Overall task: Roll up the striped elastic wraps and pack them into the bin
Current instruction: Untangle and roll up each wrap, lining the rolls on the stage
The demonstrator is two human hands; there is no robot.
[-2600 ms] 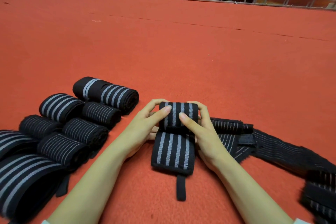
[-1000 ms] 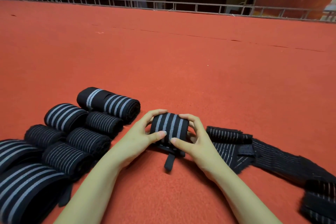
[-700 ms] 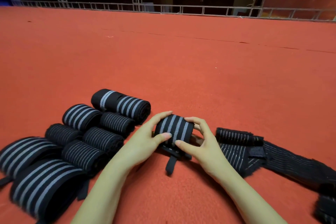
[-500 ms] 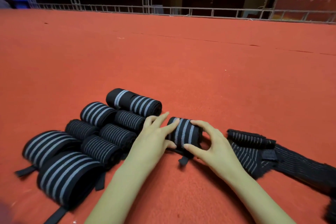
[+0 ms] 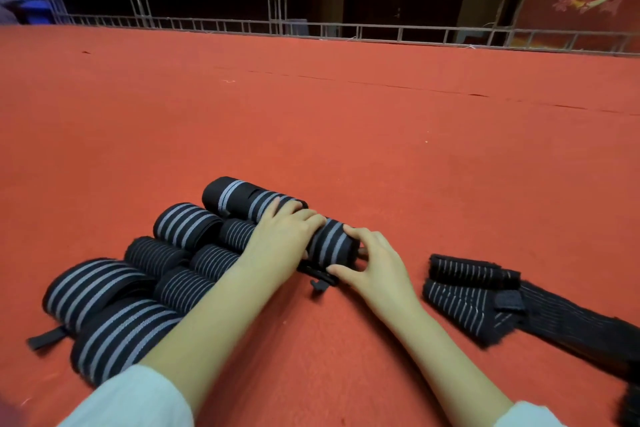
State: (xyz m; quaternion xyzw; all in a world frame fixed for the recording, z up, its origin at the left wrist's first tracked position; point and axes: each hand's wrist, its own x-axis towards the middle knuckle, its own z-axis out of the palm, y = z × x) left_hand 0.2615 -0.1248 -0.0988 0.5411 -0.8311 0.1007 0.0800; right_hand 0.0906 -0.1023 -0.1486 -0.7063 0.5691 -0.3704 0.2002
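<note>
Red carpet (image 5: 346, 132) stretched away to a metal railing (image 5: 311, 28) with darkness behind it. The work sat close in front of the person, around a cluster of finished rolls (image 5: 180, 253). Against the cluster's right edge lay the rolled wrap (image 5: 332, 246). Its long axis ran across the person's front, roughly in line with the longest roll at the cluster's far side. Whether it touched its neighbours I could not tell, as the left hand (image 5: 280, 243) covered that end. That hand lay over the top with its fingers nearly straight, pressing down, the thumb hidden. The right hand (image 5: 374, 263) held the end farthest from the cluster, thumb and curled fingers pinching the roll between them. A strap tab (image 5: 320, 284) poked out from beneath. Well apart to the cluster's right lay the unrolled wraps (image 5: 478, 295), nearer the right hand, so I judged that hand would reach them first. No bin was anywhere I could see.
</note>
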